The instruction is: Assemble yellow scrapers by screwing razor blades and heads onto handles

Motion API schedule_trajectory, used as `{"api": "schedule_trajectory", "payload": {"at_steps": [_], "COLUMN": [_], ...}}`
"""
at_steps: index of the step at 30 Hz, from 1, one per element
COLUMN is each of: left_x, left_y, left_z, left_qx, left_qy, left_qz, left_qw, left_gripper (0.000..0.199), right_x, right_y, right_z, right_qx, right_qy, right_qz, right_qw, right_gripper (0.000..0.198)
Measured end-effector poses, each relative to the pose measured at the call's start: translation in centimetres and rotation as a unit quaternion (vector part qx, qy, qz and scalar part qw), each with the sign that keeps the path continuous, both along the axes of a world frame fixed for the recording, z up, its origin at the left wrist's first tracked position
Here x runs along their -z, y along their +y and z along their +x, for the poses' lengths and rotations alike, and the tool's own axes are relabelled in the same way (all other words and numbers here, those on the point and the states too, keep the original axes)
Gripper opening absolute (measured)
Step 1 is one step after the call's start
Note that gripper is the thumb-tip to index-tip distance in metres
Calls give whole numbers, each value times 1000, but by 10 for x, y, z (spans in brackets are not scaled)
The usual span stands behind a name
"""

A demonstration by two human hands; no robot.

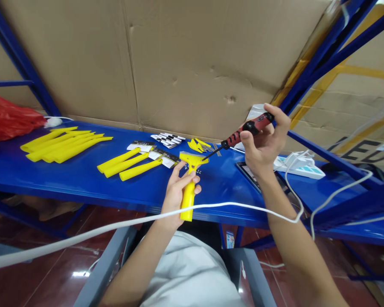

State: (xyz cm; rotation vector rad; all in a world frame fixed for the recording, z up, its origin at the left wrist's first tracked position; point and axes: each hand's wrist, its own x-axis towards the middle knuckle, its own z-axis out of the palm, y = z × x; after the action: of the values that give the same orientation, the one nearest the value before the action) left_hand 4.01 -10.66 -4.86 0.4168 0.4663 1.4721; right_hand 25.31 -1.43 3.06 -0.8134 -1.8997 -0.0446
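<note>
My left hand (173, 194) is closed around the handle of a yellow scraper (188, 198), which I hold upright at the table's front edge. My right hand (265, 151) grips a red and black screwdriver (248, 130), its shaft slanting down to the left. The screwdriver's tip meets the right side of the scraper's head, as far as I can see. Tiny dark pieces, probably screws, lie behind the scraper. Farther back are small yellow parts (195, 146) and flat metal blades (216, 149). To the left lie several yellow handles (126, 164) with black-and-white cards (166, 157) at their far ends.
More yellow pieces (64, 147) are piled on the blue table (83, 177), near a red plastic bag (11, 117). Folded black-and-white packets (168, 140) sit farther back. A phone-like device (248, 175) lies under my right hand. A white cable (224, 205) crosses in front of me.
</note>
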Motion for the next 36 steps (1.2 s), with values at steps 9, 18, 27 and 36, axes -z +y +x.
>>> {"api": "schedule_trajectory", "payload": {"at_steps": [9,18,27,36], "left_x": [-1,1,1,-4], "left_y": [1,2,5,14], "left_z": [0,0,2,11], "left_qx": [-19,-19,-35,-65], "left_qy": [-32,-32,-46,-26], "left_qz": [-32,-23,-15,-11], "left_qw": [999,999,998,998], "left_gripper": [66,65,61,53], "right_x": [-72,-156,-167,-159], "right_y": [-19,-37,-22,-41], "right_z": [-25,-55,-57,-45], "right_qx": [-145,-3,-19,14], "right_qy": [-61,-337,-410,-387], "right_qz": [-79,-188,-124,-134], "right_qw": [984,923,903,912], "right_gripper": [56,31,26,39]}}
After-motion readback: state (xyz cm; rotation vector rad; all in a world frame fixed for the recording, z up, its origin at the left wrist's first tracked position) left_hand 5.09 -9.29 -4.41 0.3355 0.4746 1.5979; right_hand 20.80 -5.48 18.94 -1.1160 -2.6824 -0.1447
